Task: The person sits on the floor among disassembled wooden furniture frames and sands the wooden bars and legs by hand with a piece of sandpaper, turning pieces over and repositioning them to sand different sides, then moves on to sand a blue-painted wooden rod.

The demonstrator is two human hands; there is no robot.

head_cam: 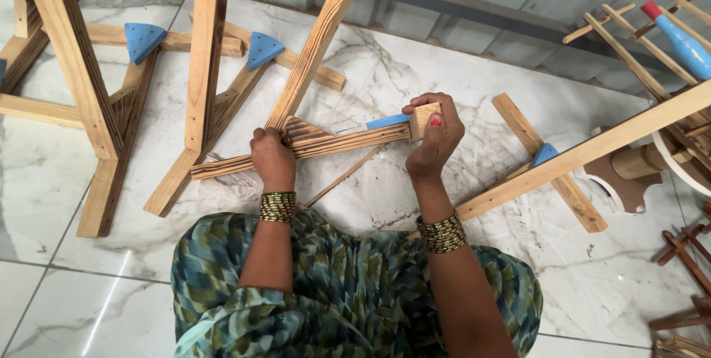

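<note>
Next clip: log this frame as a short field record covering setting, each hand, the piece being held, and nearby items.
Setting: marble floor, person seated over it
Left hand: grips the scorched wooden bar near its joint with a slanted upright
Right hand: closed around the bar's block end, thumb on top
Held piece: bar lies roughly level, blue strip behind it
Nearby: wooden frames with blue triangular brackets at left; blue pin with red tip at right
</note>
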